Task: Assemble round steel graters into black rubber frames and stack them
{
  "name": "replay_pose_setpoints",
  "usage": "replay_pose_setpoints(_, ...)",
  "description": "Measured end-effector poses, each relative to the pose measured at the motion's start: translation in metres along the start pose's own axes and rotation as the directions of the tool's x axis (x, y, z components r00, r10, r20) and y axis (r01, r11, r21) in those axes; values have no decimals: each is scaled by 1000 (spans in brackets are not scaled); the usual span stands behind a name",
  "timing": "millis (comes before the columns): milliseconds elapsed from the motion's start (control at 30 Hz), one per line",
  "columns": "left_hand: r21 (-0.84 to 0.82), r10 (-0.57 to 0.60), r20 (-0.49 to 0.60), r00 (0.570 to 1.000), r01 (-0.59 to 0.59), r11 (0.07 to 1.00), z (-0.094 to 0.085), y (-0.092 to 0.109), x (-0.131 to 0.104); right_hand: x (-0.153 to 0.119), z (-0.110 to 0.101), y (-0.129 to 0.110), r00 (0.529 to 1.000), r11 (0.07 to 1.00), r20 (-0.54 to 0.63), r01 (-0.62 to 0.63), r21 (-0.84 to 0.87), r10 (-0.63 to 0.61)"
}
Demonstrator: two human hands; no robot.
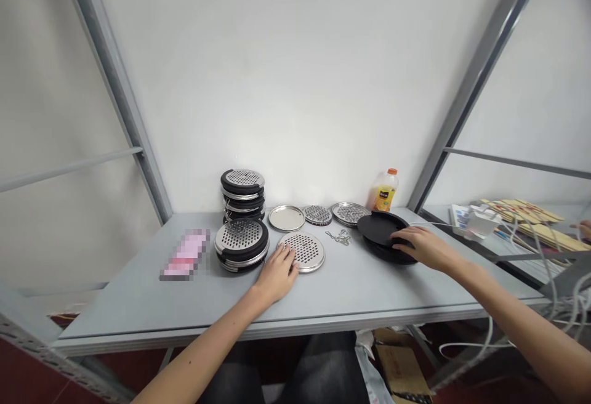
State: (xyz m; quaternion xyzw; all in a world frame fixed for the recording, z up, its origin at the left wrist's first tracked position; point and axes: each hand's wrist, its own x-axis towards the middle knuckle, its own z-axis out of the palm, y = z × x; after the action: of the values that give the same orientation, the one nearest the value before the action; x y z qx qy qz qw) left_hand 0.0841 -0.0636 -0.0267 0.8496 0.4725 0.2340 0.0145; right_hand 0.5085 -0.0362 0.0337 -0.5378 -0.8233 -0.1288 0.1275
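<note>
My left hand [277, 273] lies over the left rim of a round metal grater plate [305, 250], its fingers outstretched and touching it. At the right, my right hand [421, 245] has its fingers closed on the edge of a black round plate [381, 230], the top one of a small black stack. Left of my left hand stands a low stack of round graters [240, 238] with black rims. A taller stack of such graters [244, 181] rises behind it. Between the hands lie small metal wire pieces [339, 237].
Along the wall are a plain metal disc [287, 218], two more grater discs [317, 214] [351, 213] and an orange-capped bottle [385, 192]. A blurred pink item [185, 255] lies at left. Metal posts flank the table [341, 296]. White cables and another person's hand [585, 229] are at right.
</note>
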Motion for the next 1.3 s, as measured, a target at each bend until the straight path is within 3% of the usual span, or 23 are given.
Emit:
replay_pose_setpoints(167,-34,-14,104,994,18,999,-13,3,3,4,-6,-9,989,997,-147,22,-74,-33)
replay_pose_setpoints(333,-70,18,79,997,-13,997,-4,14,15,21,-14,-46,948,994,-313,25,-103,-56)
replay_pose_setpoints(500,-206,84,43,996,-74,976,12,21,30,44,-23,-106,938,985,-311,168,32,-150)
replay_pose_setpoints(633,-254,9,-171,985,-53,966,4,21,25,54,-23,-146,912,944,-291,321,71,-288)
replay_pose_setpoints(767,-120,72,-342,937,-119,986,-19,18,9,56,-16,-178,900,921,-231,388,40,-369)
replay_pose_setpoints(967,99,260,-303,917,-241,965,-35,4,1,54,-14,-218,890,904,-241,417,89,-387)
replay_pose_setpoints(1100,73,331,-327,885,-326,943,-33,-2,4,52,-21,-219,876,875,-300,443,196,-377)
replay_pose_setpoints(1300,-82,278,-449,849,-349,934,-38,-4,10,49,-12,-168,912,860,-357,340,381,-202)
